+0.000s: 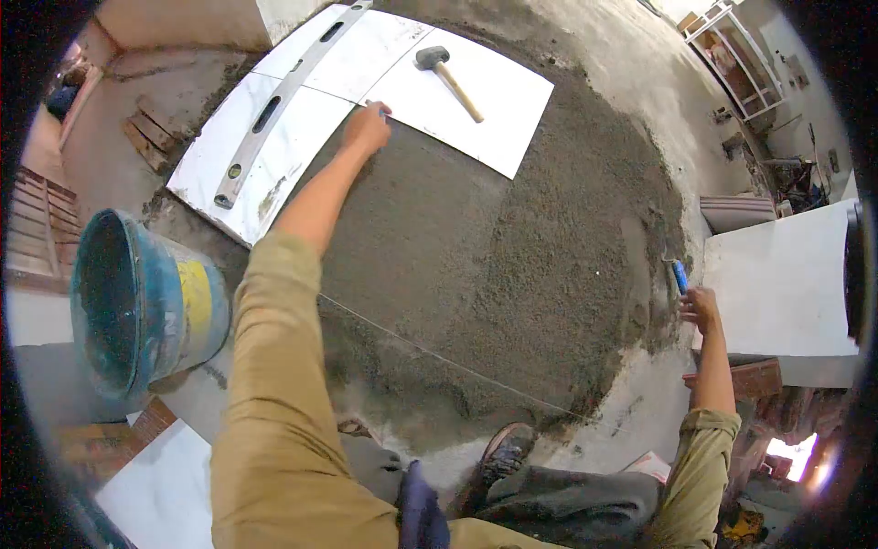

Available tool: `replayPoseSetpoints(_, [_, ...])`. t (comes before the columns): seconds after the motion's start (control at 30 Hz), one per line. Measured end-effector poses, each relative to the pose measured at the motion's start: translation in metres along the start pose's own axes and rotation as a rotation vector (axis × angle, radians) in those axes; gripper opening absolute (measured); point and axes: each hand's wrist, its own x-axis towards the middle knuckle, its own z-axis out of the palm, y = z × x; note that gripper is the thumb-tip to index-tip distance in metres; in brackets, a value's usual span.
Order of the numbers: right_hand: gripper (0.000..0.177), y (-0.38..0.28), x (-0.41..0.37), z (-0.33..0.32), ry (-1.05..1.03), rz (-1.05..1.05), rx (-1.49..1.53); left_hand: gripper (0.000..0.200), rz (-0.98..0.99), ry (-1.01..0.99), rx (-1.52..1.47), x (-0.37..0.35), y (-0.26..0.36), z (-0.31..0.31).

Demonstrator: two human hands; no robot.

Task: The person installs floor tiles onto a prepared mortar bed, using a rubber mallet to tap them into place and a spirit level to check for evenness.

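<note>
My left hand [368, 128] is at the near edge of the white marbled tiles [320, 123], close to a joint. Its fingers are closed, with a small bluish bit showing at their tips that I cannot make out. Far to the right, my right hand [700, 309] has curled fingers at the end of the blue handle of a trowel [679, 277]. The trowel's blade is hard to see against the grey mortar bed [512, 284]. On the tiles lie a long spirit level [265, 114] and a mallet [455, 87] with a black head and wooden handle.
A thin string [439, 355] crosses the mortar in front of my feet. At left a teal bucket [151, 302] leans on its side, with a loose white tile [160, 499] below it. A white panel [782, 284] stands at right, and a white metal frame [736, 59] lies farther back.
</note>
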Motion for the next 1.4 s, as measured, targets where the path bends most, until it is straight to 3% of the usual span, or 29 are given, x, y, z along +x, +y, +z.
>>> replayPoseSetpoints(0.03, [0.02,-0.006,0.003,0.004,-0.062,-0.046,0.015,0.021,0.064,-0.138,0.01,-0.015,0.0,-0.006])
replayPoseSetpoints(0.07, [0.02,-0.014,0.007,0.008,-0.063,-0.047,0.023,0.021,0.07,-0.134,0.015,-0.036,0.004,-0.004])
replayPoseSetpoints(0.13, [0.018,-0.03,0.019,0.025,-0.136,-0.089,0.05,0.024,0.312,-0.697,0.149,-0.098,0.024,-0.003])
replayPoseSetpoints(0.17, [0.018,-0.037,0.029,0.035,-0.144,-0.092,0.055,0.035,0.461,-0.978,0.163,-0.136,0.033,-0.005])
replayPoseSetpoints(0.27, [0.018,-0.063,0.028,0.058,-0.263,-0.21,0.123,0.046,0.588,-1.437,0.576,-0.241,0.08,-0.027])
replayPoseSetpoints(0.4, [0.02,-0.107,-0.017,0.099,-0.266,-0.349,0.043,0.03,0.67,-1.384,0.704,-0.282,0.08,-0.029])
replayPoseSetpoints(0.43, [0.019,-0.108,-0.016,0.101,-0.288,-0.381,0.047,0.023,0.785,-1.195,0.739,-0.281,0.069,-0.019])
replayPoseSetpoints(0.5, [0.019,-0.112,-0.017,0.095,-0.342,-0.404,0.094,0.026,0.75,-0.944,0.503,-0.265,0.069,-0.008])
replayPoseSetpoints(0.57, [0.018,-0.119,-0.007,0.097,-0.427,-0.431,0.153,0.031,0.508,-0.659,0.251,-0.239,0.072,0.004])
replayPoseSetpoints(0.63, [0.014,-0.116,-0.015,0.097,-0.347,-0.364,0.18,0.037,0.467,-0.529,-0.045,-0.212,0.072,-0.007])
replayPoseSetpoints(0.67, [0.013,-0.114,-0.022,0.095,-0.302,-0.31,0.197,0.038,0.436,-0.512,-0.138,-0.206,0.07,-0.03])
replayPoseSetpoints(0.7, [0.012,-0.094,0.018,0.088,-0.483,-0.377,0.327,0.039,0.407,-0.495,-0.232,-0.2,0.071,-0.056])
replayPoseSetpoints(0.73, [0.012,-0.081,0.042,0.08,-0.505,-0.381,0.33,0.04,0.397,-0.558,-0.365,-0.189,0.062,-0.087])
replayPoseSetpoints(0.77, [0.012,-0.072,0.053,0.075,-0.469,-0.36,0.292,0.042,0.385,-0.622,-0.505,-0.185,0.047,-0.126])
replayPoseSetpoints(0.8, [0.012,-0.061,0.067,0.067,-0.43,-0.346,0.258,0.04,0.301,-0.561,-0.465,-0.201,0.054,-0.189])
replayPoseSetpoints(0.83, [0.013,-0.047,0.083,0.058,-0.403,-0.337,0.248,0.039,0.461,-0.509,-0.413,-0.19,0.029,-0.236])
replayPoseSetpoints(0.93, [0.014,-0.019,0.097,0.037,-0.403,-0.315,0.246,0.035,-0.144,0.026,-0.9,-0.212,-0.067,-0.372])
replayPoseSetpoints(1.0, [0.016,-0.013,0.075,0.03,-0.304,-0.21,0.099,0.033,-0.286,0.275,-0.701,-0.232,-0.131,-0.434])
replayPoseSetpoints(1.03, [0.017,0.0,0.112,0.021,-0.427,-0.185,0.126,0.032,-0.243,0.303,-0.228,-0.235,-0.179,-0.449])
replayPoseSetpoints(1.07, [0.018,0.014,0.148,0.012,-0.549,-0.154,0.149,0.031,-0.131,0.252,0.584,-0.237,-0.225,-0.462])
replayPoseSetpoints(1.1, [0.019,0.026,0.181,0.004,-0.669,-0.12,0.166,0.031,-0.106,0.088,1.002,-0.242,-0.247,-0.454])
replayPoseSetpoints(1.13, [0.02,0.018,0.145,0.005,-0.584,-0.149,0.176,0.033,-0.2,-0.09,1.085,-0.245,-0.268,-0.437])
replayPoseSetpoints(1.17, [0.02,0.009,0.106,0.006,-0.499,-0.177,0.183,0.037,-0.317,-0.036,0.914,-0.249,-0.294,-0.416])
replayPoseSetpoints(1.2, [0.02,0.004,0.086,0.004,-0.327,-0.234,0.206,0.045,-0.6,0.04,0.481,-0.255,-0.282,-0.398])
replayPoseSetpoints(1.23, [0.022,-0.002,0.125,-0.019,-0.328,-0.126,-0.004,0.045,-0.689,-0.019,0.396,-0.257,-0.275,-0.383])
replayPoseSetpoints(1.3, [0.022,-0.034,0.142,-0.049,-0.284,-0.13,-0.304,0.045,-0.661,-0.304,0.545,-0.262,-0.271,-0.372])
replayPoseSetpoints(1.33, [0.025,-0.041,0.142,-0.066,-0.222,-0.167,-0.218,0.045,-0.647,-0.404,0.601,-0.266,-0.268,-0.368])
replayPoseSetpoints(1.37, [0.024,-0.036,0.198,-0.081,-0.05,-0.129,-0.183,0.045,-0.635,-0.476,0.643,-0.272,-0.261,-0.368])
replayPoseSetpoints(1.4, [0.026,-0.044,0.204,-0.088,-0.052,-0.233,-0.048,0.045,-0.626,-0.528,0.671,-0.277,-0.26,-0.368])
